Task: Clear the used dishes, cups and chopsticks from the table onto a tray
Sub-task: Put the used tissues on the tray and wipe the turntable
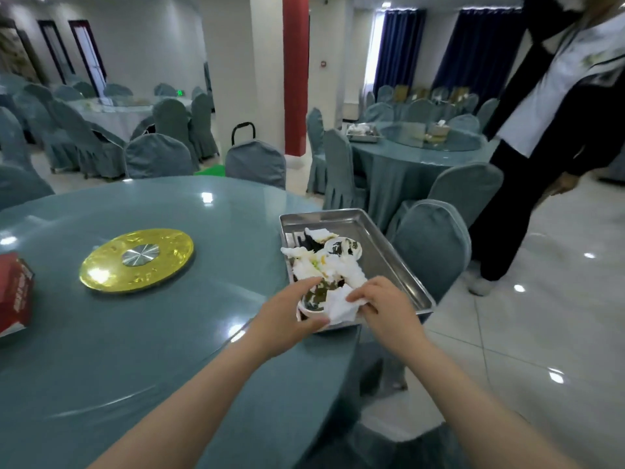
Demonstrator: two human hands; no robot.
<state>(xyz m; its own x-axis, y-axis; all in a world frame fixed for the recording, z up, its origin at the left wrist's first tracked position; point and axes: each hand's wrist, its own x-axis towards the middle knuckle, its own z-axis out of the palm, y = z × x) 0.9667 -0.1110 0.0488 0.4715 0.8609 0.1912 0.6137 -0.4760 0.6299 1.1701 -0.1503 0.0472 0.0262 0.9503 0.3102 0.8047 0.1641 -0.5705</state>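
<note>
Beside tray (399, 265), gold turntable (137, 260), red box (15, 292)

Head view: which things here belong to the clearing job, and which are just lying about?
Job: metal tray; bowl gripped by left hand; napkin pinched by right hand; second bowl.
Lying about: gold turntable base; red box.

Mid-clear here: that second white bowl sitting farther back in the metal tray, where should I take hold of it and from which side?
Take the far bowl by its right rim, coming from above on the tray's bare right side. It sits upright, with crumpled napkins crowding its left and near sides. Pinch the rim; the inside looks soiled. Both hands are busy: the left hand holds the near bowl, the right hand a tissue.
</note>
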